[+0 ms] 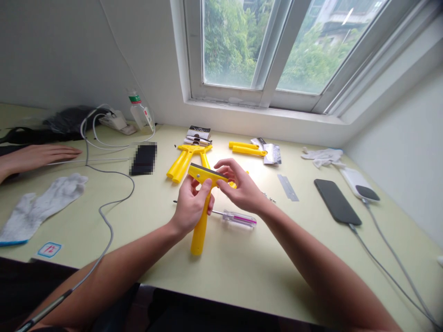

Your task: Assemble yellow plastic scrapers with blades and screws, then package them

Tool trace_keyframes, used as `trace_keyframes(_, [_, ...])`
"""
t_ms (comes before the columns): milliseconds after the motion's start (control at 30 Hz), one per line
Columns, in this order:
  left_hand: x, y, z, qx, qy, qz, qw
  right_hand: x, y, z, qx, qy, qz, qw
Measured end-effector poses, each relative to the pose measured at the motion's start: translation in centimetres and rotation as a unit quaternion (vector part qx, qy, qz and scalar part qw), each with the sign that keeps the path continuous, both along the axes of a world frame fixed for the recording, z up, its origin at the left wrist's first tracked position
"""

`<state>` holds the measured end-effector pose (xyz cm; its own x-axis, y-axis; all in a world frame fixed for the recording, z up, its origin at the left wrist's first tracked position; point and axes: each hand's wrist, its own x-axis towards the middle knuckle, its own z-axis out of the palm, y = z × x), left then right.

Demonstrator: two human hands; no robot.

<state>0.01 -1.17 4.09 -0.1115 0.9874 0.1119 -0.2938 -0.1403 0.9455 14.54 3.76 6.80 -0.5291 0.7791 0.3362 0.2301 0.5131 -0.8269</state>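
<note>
A yellow scraper (200,230) is tilted upright over the table, its wide head at the top with a dark strip along the upper edge and a screw at the left. My left hand (190,203) is closed around its neck, thumb on the front. With thumb and fingers, my right hand (238,184) pinches the right end of the head; its fingertips are partly hidden behind it. Beneath the hands lies a screwdriver (238,218) with a clear and purple handle. A flat metal blade (287,187) and small screws (269,197) rest to the right.
More yellow scraper parts (182,163) and yellow handles (247,149) lie toward the window, beside small packets (272,154). A phone (337,201), a white power bank (360,183) and gloves (44,203) flank the work. Cables cross the left side, near another person's hand (44,157) and a bottle (140,113).
</note>
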Motion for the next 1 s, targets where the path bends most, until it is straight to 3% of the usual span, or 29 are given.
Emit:
trace_keyframes(167, [-0.1, 0.1, -0.1, -0.011, -0.009, -0.018, 1.0, 0.3, 0.2, -0.1, 0.154, -0.048, -0.01, 0.987])
trace_keyframes(600, [-0.2, 0.2, -0.1, -0.006, -0.016, -0.005, 1.0, 0.4, 0.5, -0.6, 0.251, -0.042, -0.044, 0.966])
trace_keyframes(800, [-0.2, 0.1, -0.1, 0.002, -0.01, 0.002, 1.0, 0.2, 0.4, -0.4, 0.26, -0.049, -0.065, 0.962])
trace_keyframes(1000, [-0.2, 0.1, -0.2, 0.013, -0.004, 0.015, 1.0, -1.0, -0.7, -0.8, 0.211, -0.026, -0.146, 0.966])
